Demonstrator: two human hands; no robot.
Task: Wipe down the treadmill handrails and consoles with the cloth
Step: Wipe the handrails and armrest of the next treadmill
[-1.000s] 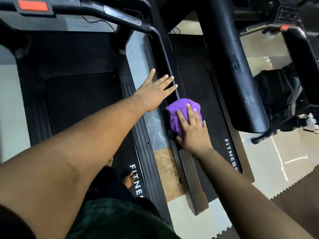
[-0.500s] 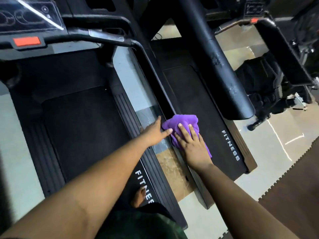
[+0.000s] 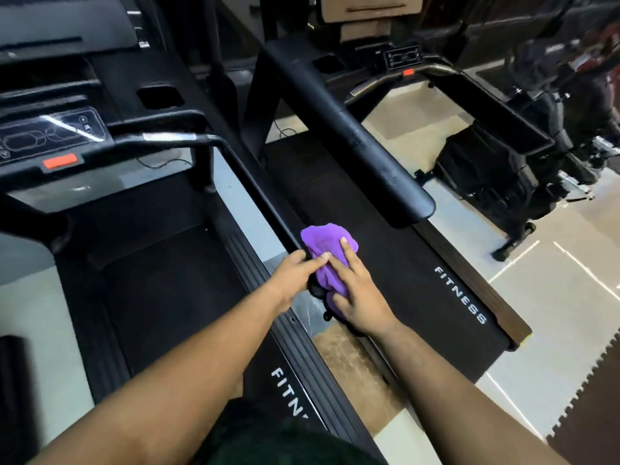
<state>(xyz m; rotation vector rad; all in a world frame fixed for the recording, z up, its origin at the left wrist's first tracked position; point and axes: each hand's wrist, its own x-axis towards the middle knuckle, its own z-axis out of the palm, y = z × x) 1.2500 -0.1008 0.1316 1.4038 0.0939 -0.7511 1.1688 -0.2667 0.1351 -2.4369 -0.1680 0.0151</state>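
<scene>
A purple cloth (image 3: 323, 245) is bunched over the near end of the black right handrail (image 3: 255, 193) of the treadmill I stand on. My right hand (image 3: 357, 297) lies over the cloth, its fingers on top and its thumb curled in against the fabric. From the left, my left hand (image 3: 293, 276) reaches across the rail end and its fingertips rest on the cloth's edge. That treadmill's console (image 3: 50, 135), with a red stop button (image 3: 60, 161), sits at the upper left.
A second treadmill stands to the right, its thick black handrail (image 3: 355, 135) running just above the cloth and its belt (image 3: 385, 263) below. Black gym equipment (image 3: 486, 169) stands farther right. Dark foam mat tiles (image 3: 587, 414) edge the pale floor.
My view has tipped upward, and both consoles show now. My left hand came down from open air onto the rail end and the cloth. My right hand stayed on the cloth.
</scene>
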